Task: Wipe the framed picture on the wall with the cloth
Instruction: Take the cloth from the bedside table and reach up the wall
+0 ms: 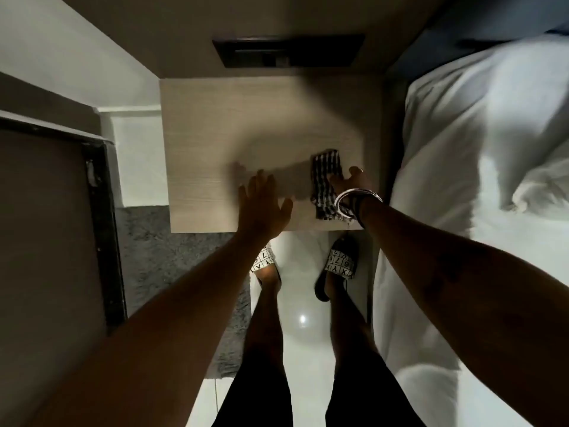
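- Cloth (325,185), checkered black and white, is lying crumpled on the light wooden bedside table (215,134), near its front right corner.
- Right hand (349,183), bangles (348,204) at the wrist, is pressing down on the cloth's right side; whether the fingers are closing on it I cannot tell.
- Left hand (261,204) is hovering spread and empty just left of the cloth.
- White bed (477,149) is lying alongside on the right.
- Dark panel (288,50) is sitting on the wall beyond the table.
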The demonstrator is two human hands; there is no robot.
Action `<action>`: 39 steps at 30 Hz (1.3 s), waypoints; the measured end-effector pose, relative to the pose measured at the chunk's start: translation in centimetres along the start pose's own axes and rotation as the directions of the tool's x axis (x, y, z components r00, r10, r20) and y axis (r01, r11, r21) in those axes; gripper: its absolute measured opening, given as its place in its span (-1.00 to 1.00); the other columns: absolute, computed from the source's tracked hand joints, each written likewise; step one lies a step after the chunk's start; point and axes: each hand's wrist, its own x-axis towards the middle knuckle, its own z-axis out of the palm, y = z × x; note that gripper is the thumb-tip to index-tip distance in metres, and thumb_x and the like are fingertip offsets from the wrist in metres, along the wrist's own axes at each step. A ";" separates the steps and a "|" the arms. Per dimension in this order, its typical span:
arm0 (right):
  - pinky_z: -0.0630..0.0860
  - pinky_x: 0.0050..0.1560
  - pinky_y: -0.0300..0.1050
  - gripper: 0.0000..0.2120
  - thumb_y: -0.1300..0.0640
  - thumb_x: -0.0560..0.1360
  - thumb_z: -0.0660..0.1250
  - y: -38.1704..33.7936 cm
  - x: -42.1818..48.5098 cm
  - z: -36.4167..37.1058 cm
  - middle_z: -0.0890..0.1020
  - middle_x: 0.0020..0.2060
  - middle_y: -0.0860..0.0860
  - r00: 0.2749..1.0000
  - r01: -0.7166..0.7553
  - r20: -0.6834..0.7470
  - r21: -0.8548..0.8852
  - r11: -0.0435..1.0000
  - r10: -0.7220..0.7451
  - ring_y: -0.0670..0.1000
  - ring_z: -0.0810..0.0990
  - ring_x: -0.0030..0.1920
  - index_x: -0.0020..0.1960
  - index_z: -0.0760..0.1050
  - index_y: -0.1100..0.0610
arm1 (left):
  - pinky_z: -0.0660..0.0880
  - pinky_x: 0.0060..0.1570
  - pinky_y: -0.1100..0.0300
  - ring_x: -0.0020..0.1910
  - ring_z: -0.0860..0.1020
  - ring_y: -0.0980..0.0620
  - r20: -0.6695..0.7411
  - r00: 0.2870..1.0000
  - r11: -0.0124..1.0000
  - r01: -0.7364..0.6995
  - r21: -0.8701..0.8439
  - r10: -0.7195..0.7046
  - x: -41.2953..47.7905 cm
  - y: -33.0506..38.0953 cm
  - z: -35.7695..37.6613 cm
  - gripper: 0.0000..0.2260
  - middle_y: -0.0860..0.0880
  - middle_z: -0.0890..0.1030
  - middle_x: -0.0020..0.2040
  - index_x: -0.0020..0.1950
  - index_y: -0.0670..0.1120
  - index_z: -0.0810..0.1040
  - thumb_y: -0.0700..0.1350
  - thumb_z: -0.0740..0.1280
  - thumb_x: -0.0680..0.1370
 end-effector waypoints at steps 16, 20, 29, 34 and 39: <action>0.59 0.15 -0.04 -0.73 0.15 0.29 0.58 0.7 2.9 2.5 0.69 -0.05 0.08 0.990 -0.124 0.088 0.189 0.974 0.109 0.13 0.67 0.01 -0.04 0.63 0.15 | 0.29 0.37 -0.15 0.41 0.35 -0.23 -0.116 0.991 0.978 0.039 -0.205 -0.064 2.9 1.5 1.3 -0.43 -0.26 0.40 0.42 0.41 -0.22 0.35 0.13 0.26 0.54; 0.57 0.20 0.07 -0.62 0.24 0.29 0.59 -1.0 0.1 0.6 0.69 0.04 0.11 0.979 -0.122 0.197 0.346 0.930 0.055 0.11 0.66 0.00 0.08 0.62 0.21 | 0.34 0.32 -0.11 0.35 0.40 -0.21 -0.138 0.990 0.979 0.002 -0.202 -0.031 2.1 1.9 -2.1 -0.44 -0.23 0.43 0.37 0.39 -0.20 0.38 0.14 0.26 0.52; 0.64 -0.03 0.05 -0.68 0.36 0.50 0.36 -8.2 -9.9 -8.1 0.64 0.08 0.20 0.932 -0.113 0.340 0.605 0.788 -0.127 0.09 0.70 -0.14 0.25 0.51 0.30 | 0.48 0.15 -0.06 0.16 0.52 -0.21 -0.278 0.960 0.968 -0.102 -0.229 0.035 -1.7 4.8 -13.8 -0.50 -0.22 0.53 0.22 0.36 -0.22 0.41 0.08 0.28 0.54; 0.54 0.23 0.08 -0.74 0.13 0.57 0.25 -13.2 -18.1 -16.3 0.69 -0.04 0.19 0.905 -0.196 0.368 0.805 0.561 -0.213 0.17 0.64 0.12 0.07 0.60 0.28 | 0.43 0.28 -0.03 0.28 0.49 -0.19 -0.327 0.943 0.962 -0.142 -0.234 0.060 -4.6 9.1 -23.3 -0.50 -0.18 0.49 0.35 0.42 -0.15 0.36 0.11 0.22 0.58; 0.26 0.44 0.27 -0.33 -0.24 0.46 0.27 -17.1 -26.7 -27.1 0.52 0.32 0.20 0.888 -0.056 0.269 0.868 0.493 -0.373 0.24 0.43 0.38 0.38 0.39 0.20 | 0.43 0.25 -0.03 0.24 0.51 -0.17 -0.455 0.842 0.932 -0.358 -0.065 0.291 -7.5 13.9 -34.9 -0.62 -0.11 0.54 0.29 0.37 -0.11 0.44 0.03 0.24 0.60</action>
